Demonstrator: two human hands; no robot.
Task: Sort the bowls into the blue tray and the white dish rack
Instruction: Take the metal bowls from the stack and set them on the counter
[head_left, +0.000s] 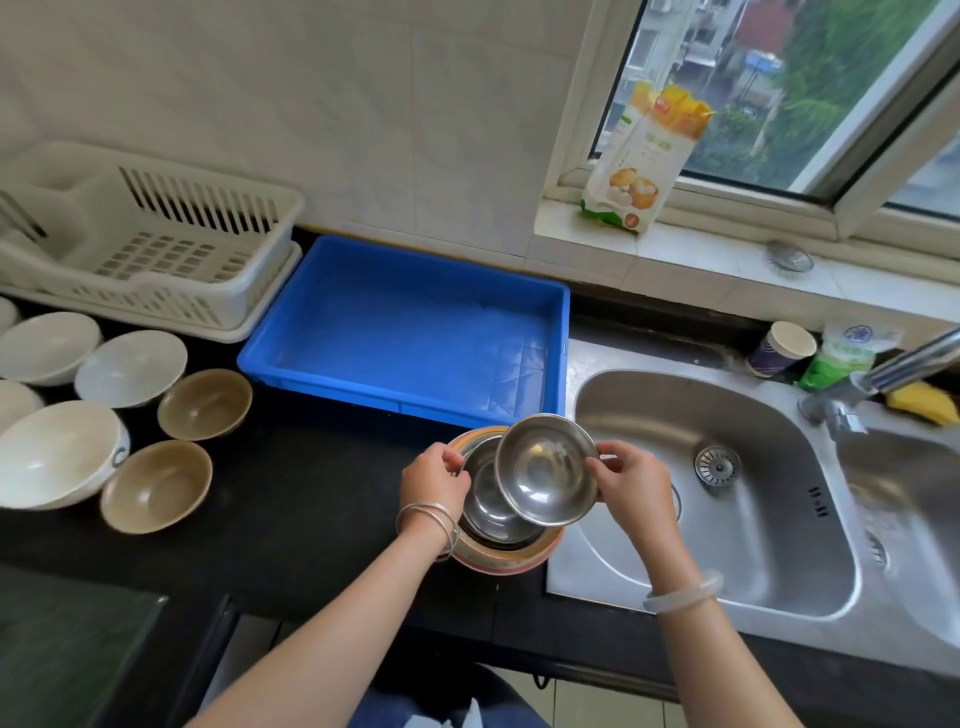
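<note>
Fingertips of right hand (631, 480) pinch tilted round steel bowl (545, 470) by rim; left hand (434, 480) grips nested stack (501, 525). Risk: slick rim slips, bowl clatters into steel sink (727, 571).

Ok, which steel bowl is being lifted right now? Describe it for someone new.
Find the sink, then the stack of bowls on the black counter at its left edge. The lifted steel bowl is the tilted one above that stack, pinched at its rim by the right hand; the others lie nested flat.

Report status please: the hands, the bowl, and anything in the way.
Right hand and left hand both grip the steel bowl, lifted tilted off the bowl stack. Blue tray empty, path clear.
</note>
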